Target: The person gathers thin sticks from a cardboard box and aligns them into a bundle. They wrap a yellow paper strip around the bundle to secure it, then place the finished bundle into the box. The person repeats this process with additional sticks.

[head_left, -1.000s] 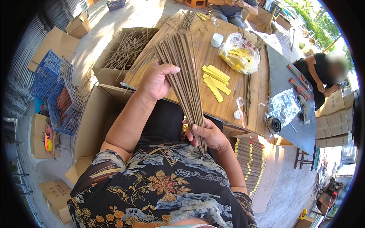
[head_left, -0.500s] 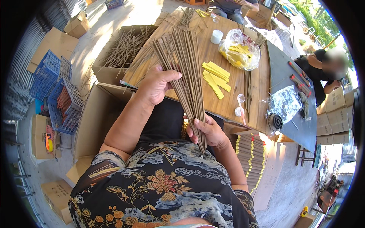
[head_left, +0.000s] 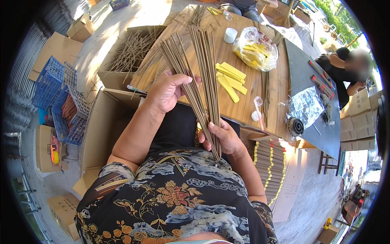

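Observation:
A fanned bundle of thin brown incense sticks (head_left: 206,77) rises in front of my chest, split into two groups that meet at the lower end. My left hand (head_left: 170,90) is closed around the left group, its thumb lying across the sticks. Lower down, my right hand (head_left: 221,136) grips the bundle near its bottom, thumb in front and fingers partly hidden behind. On the wooden table (head_left: 243,110) beyond lie yellow paper strips (head_left: 231,81). A clear plastic bag (head_left: 256,49) holds more yellow strips, with a white round container (head_left: 230,35) beside it.
Left of the table, a cardboard box (head_left: 105,69) holds many loose sticks. Blue crates (head_left: 65,118) stand farther left. Banded stick bundles (head_left: 269,171) lie below the table's right side. At the right, a person (head_left: 345,71) sits by a grey board (head_left: 302,77); another person (head_left: 243,6) sits opposite.
The bundle has parted: a gap now shows between the left and right groups of sticks. My left hand keeps its hold, and my right hand stays near the bottom.

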### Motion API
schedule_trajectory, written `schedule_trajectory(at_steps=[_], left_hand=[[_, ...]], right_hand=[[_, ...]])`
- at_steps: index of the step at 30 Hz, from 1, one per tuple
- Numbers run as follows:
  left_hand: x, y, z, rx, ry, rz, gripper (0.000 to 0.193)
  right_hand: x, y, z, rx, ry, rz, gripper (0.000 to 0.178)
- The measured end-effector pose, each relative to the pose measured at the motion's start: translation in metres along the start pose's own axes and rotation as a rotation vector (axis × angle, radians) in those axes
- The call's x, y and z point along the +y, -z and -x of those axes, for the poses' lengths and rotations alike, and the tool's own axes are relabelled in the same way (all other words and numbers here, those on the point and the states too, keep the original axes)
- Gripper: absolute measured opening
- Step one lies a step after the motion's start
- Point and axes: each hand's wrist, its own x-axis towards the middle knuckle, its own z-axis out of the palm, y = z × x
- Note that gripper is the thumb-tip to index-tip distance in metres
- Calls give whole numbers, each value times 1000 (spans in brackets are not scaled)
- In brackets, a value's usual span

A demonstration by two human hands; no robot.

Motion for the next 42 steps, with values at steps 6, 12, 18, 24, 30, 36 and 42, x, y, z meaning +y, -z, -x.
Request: schedule_trajectory(at_steps=[6,12,18,24,30,36,42], left_hand=[[-4,4,-2,-79,-20,2,15],[-11,2,-3,-34,-12,-17,21],[-17,-4,-5,52,3,53,22],[-23,6,-5,38,-29,19,37],[-25,15,0,-41,-5,135,52],[-32,33,9,-193,73,233,56],[-31,20,40,-184,153,278,51]], right_hand=[[0,0,0,3,2,0,30],[-2,2,0,-7,-5,10,26],[1,1,0,5,11,-8,28],[8,6,-2,-79,-16,-112,26],[13,3,1,-94,-58,-154,28],[24,-4,9,-144,-75,-144,29],[44,-23,20,-163,-76,-108,29]])
